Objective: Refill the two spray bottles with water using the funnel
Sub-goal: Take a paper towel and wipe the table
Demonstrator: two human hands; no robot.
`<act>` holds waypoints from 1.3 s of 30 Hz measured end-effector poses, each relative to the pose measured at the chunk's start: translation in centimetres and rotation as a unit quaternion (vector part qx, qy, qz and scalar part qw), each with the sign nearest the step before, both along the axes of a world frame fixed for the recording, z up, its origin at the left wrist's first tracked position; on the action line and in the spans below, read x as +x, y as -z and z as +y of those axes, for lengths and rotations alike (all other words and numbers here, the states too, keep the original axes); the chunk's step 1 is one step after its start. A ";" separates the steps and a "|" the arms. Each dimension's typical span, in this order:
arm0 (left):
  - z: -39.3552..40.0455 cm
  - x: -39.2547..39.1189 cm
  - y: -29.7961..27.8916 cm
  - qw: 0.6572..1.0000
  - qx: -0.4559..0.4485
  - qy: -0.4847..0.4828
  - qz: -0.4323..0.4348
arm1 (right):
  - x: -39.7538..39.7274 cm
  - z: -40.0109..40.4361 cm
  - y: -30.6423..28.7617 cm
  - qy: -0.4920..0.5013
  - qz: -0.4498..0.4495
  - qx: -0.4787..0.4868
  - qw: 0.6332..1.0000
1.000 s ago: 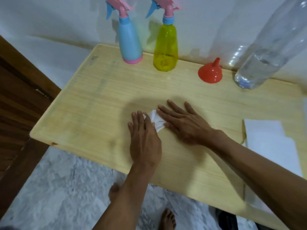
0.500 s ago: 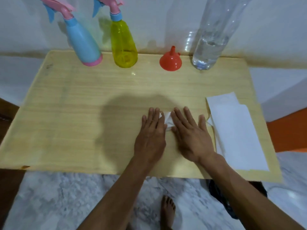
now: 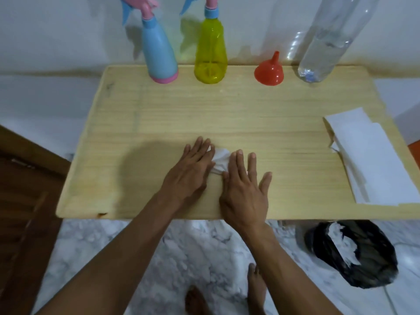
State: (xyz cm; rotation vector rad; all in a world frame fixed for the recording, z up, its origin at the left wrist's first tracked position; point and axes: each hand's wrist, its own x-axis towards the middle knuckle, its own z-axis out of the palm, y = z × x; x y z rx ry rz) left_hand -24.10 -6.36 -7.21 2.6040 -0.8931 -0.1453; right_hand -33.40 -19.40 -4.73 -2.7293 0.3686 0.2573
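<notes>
Against wall, funnel point(image 3: 269, 72) spout-up

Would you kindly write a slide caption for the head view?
Both hands, left and right, press a tissue flat on the table; bottles and funnel untouched.

We press a tissue flat

Our left hand point(image 3: 188, 176) and right hand point(image 3: 244, 194) flatten the tissue point(image 3: 220, 160) on the tabletop point(image 3: 250, 114).

The person is wearing no sleeves: both forearms are showing bare to the frame's edge. The left hand point(image 3: 189, 176) and right hand point(image 3: 244, 196) are wearing no gloves, rings or watch. Both feet are showing bare.
</notes>
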 end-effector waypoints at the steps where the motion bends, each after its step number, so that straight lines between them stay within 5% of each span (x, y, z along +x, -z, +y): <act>1: 1.5 0.4 0.0 1.000 -0.006 -0.007 -0.001 | 0.4 1.5 0.0 -0.008 0.000 0.004 1.000; 12: 15.7 0.9 -1.3 0.990 0.021 -0.140 0.009 | 5.3 13.2 0.0 -0.159 -0.004 0.005 0.987; 19: 19.6 -3.0 -0.1 0.962 -0.006 -0.274 -0.016 | 6.6 15.2 0.4 -0.320 -0.027 -0.029 0.947; 30: 8.7 -11.2 0.4 0.912 -0.013 -0.406 -0.062 | 6.6 5.3 -0.1 -0.514 -0.019 -0.071 0.855; 39: -4.8 -14.7 0.9 0.912 -0.026 -0.403 -0.075 | 3.2 -8.0 0.4 -0.512 -0.038 -0.075 0.855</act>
